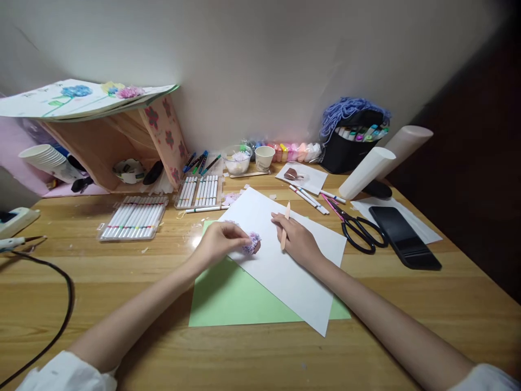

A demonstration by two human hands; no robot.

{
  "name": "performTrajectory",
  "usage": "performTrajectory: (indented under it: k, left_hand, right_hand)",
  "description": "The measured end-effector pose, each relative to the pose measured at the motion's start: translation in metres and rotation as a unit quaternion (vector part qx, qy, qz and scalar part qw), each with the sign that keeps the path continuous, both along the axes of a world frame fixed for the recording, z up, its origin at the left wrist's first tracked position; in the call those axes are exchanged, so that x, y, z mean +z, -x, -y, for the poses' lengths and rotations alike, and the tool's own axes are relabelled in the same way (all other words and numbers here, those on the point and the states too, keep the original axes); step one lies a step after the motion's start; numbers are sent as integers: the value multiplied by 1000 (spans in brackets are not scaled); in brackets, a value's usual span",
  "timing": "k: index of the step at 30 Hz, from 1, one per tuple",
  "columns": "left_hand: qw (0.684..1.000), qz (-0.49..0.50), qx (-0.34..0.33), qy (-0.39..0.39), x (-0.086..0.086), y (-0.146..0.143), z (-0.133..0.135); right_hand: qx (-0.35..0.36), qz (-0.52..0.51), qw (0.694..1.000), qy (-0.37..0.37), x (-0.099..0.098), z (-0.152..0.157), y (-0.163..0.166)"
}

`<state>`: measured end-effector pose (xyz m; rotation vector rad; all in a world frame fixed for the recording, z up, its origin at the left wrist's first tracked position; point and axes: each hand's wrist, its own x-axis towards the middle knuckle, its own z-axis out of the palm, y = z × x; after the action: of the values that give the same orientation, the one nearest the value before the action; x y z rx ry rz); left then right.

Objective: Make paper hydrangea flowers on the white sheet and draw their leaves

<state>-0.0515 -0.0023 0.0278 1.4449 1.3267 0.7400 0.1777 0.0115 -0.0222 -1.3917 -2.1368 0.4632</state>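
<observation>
My left hand (223, 239) rests on a white sheet of paper (285, 266), its fingers pinched on a small purple clay lump (251, 244). My right hand (297, 239) lies on the same sheet just right of the lump, closed round a thin wooden stick (285, 231) that points up and away. The white sheet lies at an angle over a light green sheet (228, 298) on the wooden desk (122, 282).
Two trays of markers (134, 217) (199, 191) lie at the back left. Black scissors (358, 228), a black phone (402, 236), loose pens (309, 198), a white paper roll (366, 171), a marker bag (352, 141), clay tubs (293, 151), a bowl and a cup line the back and right. A black cable (61, 304) crosses the left.
</observation>
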Motion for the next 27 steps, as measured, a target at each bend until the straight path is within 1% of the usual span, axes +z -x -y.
performTrajectory:
  k: [2,4,8,10,12,14,15,16,17,21,24,27]
  left_hand:
    - [999,-31,4,-22,-11,-6,21]
    - [997,-58,10,-57,-17,-9,34]
    - [986,-96,22,-134,-20,-11,45]
    - [978,-122,26,-165,-20,-11,47]
    - [971,-148,41,-181,-22,-11,47]
    - [967,-167,53,-187,-24,-11,47]
    - [965,-173,54,-188,-26,-12,47]
    - [964,-177,53,-190,-27,-12,46]
    - [963,-180,51,-192,-27,-12,46]
    - [961,-189,56,-194,-28,-14,46]
    - [959,-191,60,-200,-29,-15,46]
    - [960,-190,61,-194,-29,-14,46]
  right_hand:
    - [-5,8,1000,2,-1,3,3]
    - [-17,21,1000,-3,-2,8,6]
    - [-52,45,997,-20,-2,18,14]
    - [-48,10,998,-35,3,22,14]
    - [0,-70,995,-65,9,27,10]
    - [86,-153,978,-109,14,33,4]
    - [116,-182,968,-126,16,36,2]
    - [130,-204,962,-130,17,39,-1]
    - [132,-220,959,-122,17,42,-2]
    - [125,-274,952,-52,13,46,-2]
    - [154,-295,942,-33,10,42,0]
    - [192,-274,942,-9,10,38,2]
